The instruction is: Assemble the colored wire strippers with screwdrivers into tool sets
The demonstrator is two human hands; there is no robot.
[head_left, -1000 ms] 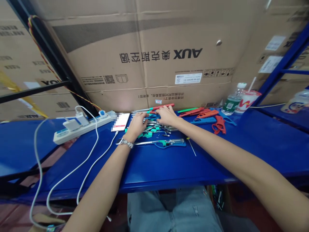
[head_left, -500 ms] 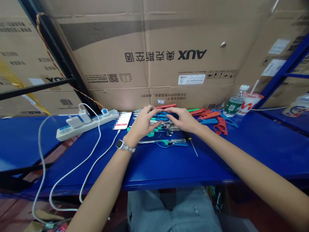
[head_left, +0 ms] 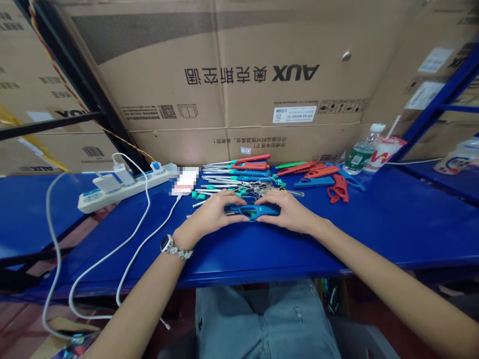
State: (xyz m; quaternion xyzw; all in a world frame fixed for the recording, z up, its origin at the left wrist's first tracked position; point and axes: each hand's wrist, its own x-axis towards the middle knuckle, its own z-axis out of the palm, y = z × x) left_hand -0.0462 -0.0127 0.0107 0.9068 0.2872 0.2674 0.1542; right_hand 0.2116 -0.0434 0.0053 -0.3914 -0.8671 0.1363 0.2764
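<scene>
Between both hands is a blue long-nosed lighter (head_left: 267,210), held level just over the front part of the blue table. My left hand (head_left: 213,212), with a watch on its wrist, closes its fingers and thumb around the metal-tube end. My right hand (head_left: 290,212) grips the handle end in the same way. The oval trigger opening shows between my thumbs. Just behind my hands lies a pile of lighters and parts: a red lighter (head_left: 250,165), several with blue handles (head_left: 249,173), metal tubes, green pieces and thin wires. My hands cover part of this pile.
Red handle shells (head_left: 339,188) and a blue shell (head_left: 314,182) lie to the right, near a water bottle (head_left: 359,157) and a cup with straw (head_left: 383,153). Left stand a power strip (head_left: 127,187) and a charging phone (head_left: 185,180). Cardboard (head_left: 239,109) walls the back.
Both hands have come back from the pile toward the table's front edge, with the blue lighter now between them. The red lighters at the back show more fully. The camera view has shifted slightly.
</scene>
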